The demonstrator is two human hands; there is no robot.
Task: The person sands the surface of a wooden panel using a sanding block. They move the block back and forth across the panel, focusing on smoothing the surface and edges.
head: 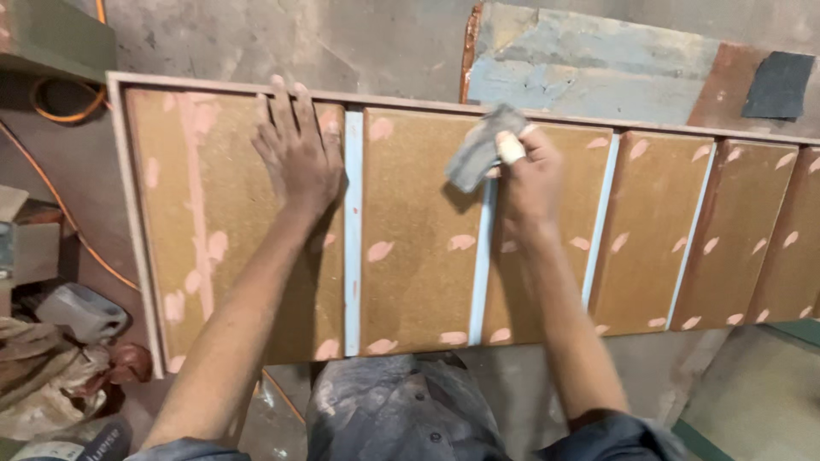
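Rough grey concrete wall (359, 43); dusty floor (760, 401); orange cable (60, 205) left.

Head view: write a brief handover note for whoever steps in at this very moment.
Left hand: flat, palm down, on the brown panel, pressing beside the first pale blue groove.
Right hand: grips a folded grey sandpaper piece at the top of the second groove; one fingertip is wrapped in white.
Panel: lies across the workspace, divided by pale blue grooves, dotted with pink filler patches.
Done: filler applied across all sections.
Left: patches appear unsanded; the grooves further right are untouched by either hand. A spare dark sheet lies at top right.
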